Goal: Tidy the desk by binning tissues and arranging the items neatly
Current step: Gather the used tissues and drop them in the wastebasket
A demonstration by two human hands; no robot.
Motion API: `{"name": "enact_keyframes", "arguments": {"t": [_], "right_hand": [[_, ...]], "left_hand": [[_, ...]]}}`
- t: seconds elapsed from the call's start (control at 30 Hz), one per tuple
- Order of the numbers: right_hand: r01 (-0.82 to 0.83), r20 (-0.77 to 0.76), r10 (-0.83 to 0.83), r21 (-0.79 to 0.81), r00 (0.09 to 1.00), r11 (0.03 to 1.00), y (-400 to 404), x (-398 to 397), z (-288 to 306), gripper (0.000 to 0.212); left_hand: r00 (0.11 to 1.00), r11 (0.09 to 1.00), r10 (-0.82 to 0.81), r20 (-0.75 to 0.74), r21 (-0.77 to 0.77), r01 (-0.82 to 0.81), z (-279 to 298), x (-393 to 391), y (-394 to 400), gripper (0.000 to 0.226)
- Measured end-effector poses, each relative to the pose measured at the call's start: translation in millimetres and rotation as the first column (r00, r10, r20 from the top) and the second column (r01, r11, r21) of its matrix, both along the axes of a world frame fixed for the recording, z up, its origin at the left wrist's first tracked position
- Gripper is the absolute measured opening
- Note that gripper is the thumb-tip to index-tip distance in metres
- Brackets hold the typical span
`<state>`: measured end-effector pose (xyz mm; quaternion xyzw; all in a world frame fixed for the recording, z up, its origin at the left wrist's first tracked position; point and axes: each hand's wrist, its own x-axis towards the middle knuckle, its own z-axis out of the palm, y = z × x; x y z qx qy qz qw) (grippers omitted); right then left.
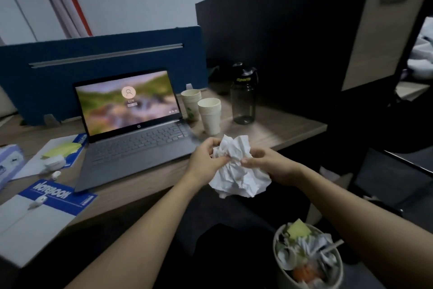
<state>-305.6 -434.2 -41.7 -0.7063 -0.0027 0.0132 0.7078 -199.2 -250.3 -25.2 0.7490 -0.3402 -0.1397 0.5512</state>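
A large wad of crumpled white tissues (236,166) hangs just off the desk's front edge, gripped from both sides. My left hand (207,158) pinches its left side and my right hand (269,166) holds its right side. Below and to the right, on the floor, stands a round bin (280,272) filled with crumpled paper, a yellow note and a straw. An open laptop (136,134) with a lit login screen sits on the wooden desk (281,129) to the left of my hands.
Two stacks of paper cups (209,116) and a dark water bottle (243,96) stand right of the laptop. Left lie blue-and-white notebooks (54,195), yellow sticky notes (63,149), a white earbud case (54,163), loose earbuds and a tissue pack (9,159). A blue divider (46,91) backs the desk.
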Motion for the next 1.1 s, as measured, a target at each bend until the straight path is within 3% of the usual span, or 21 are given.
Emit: {"name": "enact_keyframes", "arguments": {"t": [0.13,0.4,0.47,0.57,0.67,0.9,0.97,1.1], "right_hand": [[0.091,-0.020,-0.092,-0.026,0.996,0.995,-33.2,-34.2,-30.9,0.035],[0.346,-0.155,-0.365,-0.139,0.918,0.928,-77.1,-80.4,-129.5,0.003],[0.403,-0.210,-0.442,-0.203,0.872,0.892,-87.2,-92.2,-163.4,0.013],[0.462,-0.293,-0.520,-0.246,0.802,0.852,-100.5,-112.1,-212.4,0.017],[0.509,-0.395,-0.573,-0.263,0.718,0.819,-110.7,-125.8,-252.4,0.004],[0.608,-0.538,-0.671,-0.327,0.510,0.724,-112.1,-133.8,-322.3,0.011],[0.626,-0.546,-0.678,-0.320,0.492,0.711,-110.2,-133.0,-334.1,0.005],[0.611,-0.536,-0.702,-0.378,0.468,0.696,-111.9,-129.6,-349.2,0.027]], "left_hand": [[0.999,0.997,-0.048,-0.022,0.062,0.050,-31.0,-26.6,-38.3,0.021],[0.974,0.972,-0.131,-0.183,0.168,0.162,-133.8,-64.3,-91.8,0.014],[0.955,0.963,-0.132,-0.266,0.193,0.187,-173.7,-74.5,-99.8,0.016],[0.862,0.945,-0.115,-0.494,0.212,0.248,-225.4,-93.5,-108.5,0.021],[0.739,0.930,-0.080,-0.669,0.217,0.297,-259.7,-105.7,-118.5,0.025],[0.649,0.877,-0.042,-0.759,0.283,0.389,-309.0,-111.8,-153.0,0.038],[0.627,0.873,-0.029,-0.779,0.286,0.396,-321.9,-110.3,-159.0,0.036],[0.577,0.868,-0.002,-0.817,0.285,0.407,-342.9,-105.4,-167.1,0.033]]}}
